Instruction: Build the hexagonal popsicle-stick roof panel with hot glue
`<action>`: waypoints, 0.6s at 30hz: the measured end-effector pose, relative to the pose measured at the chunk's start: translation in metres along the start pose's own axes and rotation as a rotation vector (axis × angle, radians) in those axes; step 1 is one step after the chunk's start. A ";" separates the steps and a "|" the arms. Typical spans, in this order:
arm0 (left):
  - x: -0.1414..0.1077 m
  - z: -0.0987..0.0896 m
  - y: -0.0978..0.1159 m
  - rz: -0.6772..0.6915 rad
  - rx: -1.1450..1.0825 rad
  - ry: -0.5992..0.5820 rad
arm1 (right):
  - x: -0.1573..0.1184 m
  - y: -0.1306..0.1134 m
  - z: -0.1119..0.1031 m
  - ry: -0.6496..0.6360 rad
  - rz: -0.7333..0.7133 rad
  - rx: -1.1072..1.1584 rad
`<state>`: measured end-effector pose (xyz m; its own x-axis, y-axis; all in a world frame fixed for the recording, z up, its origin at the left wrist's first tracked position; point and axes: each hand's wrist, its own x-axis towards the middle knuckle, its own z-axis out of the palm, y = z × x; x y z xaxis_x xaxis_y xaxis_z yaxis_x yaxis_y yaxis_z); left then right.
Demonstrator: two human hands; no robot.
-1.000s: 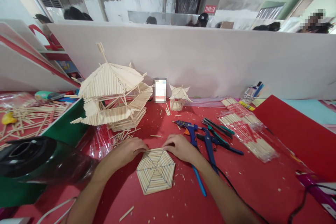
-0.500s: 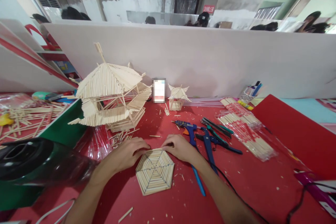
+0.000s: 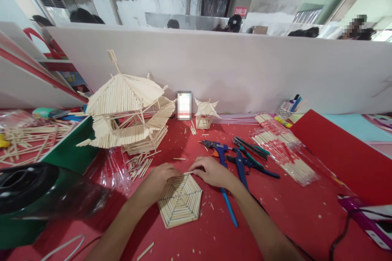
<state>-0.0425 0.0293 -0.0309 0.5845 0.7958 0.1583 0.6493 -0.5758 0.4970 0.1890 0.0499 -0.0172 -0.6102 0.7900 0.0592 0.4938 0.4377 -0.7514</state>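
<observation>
On the red table lies a flat hexagonal panel [image 3: 183, 208] of thin wooden sticks, ringed round its centre with dark lines from corner to corner. A short wooden stick [image 3: 188, 173] runs along its far edge, between my two hands. My right hand [image 3: 211, 172] pinches the stick's right end between thumb and fingers. At its left end my left hand [image 3: 163, 178] has its fingers closed, covering the panel's upper left corner; its fingertips are partly hidden. Right of my right hand lies a blue glue gun [image 3: 222, 149], with pliers [image 3: 260, 167] beside it.
A large stick pavilion [image 3: 128, 110] stands back left, a small one [image 3: 206, 114] at the back middle. Packs of sticks [image 3: 288, 151] lie right, loose sticks [image 3: 141, 166] left. A dark bottle [image 3: 55, 191] lies at near left. A white partition [image 3: 232, 69] closes the back.
My left hand has shifted right and over the panel's upper left corner, its fingers closing. The short stick now shows between both hands. The whole view has shifted slightly.
</observation>
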 end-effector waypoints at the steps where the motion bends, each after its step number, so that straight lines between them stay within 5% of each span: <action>1: 0.000 0.001 -0.001 -0.004 -0.014 0.006 | -0.001 0.000 -0.001 -0.003 0.006 -0.004; 9: 0.001 -0.001 -0.001 -0.034 -0.069 -0.001 | 0.001 0.000 0.003 0.000 0.014 -0.026; 13: 0.002 0.000 -0.003 -0.027 -0.074 0.010 | -0.006 -0.008 -0.015 0.072 0.040 -0.091; 18: 0.004 0.000 -0.003 -0.037 -0.054 0.023 | -0.042 -0.026 -0.034 0.149 0.392 -0.382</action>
<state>-0.0425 0.0340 -0.0316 0.5486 0.8210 0.1581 0.6429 -0.5351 0.5480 0.2229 0.0196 0.0216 -0.2556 0.9647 -0.0630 0.8718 0.2018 -0.4463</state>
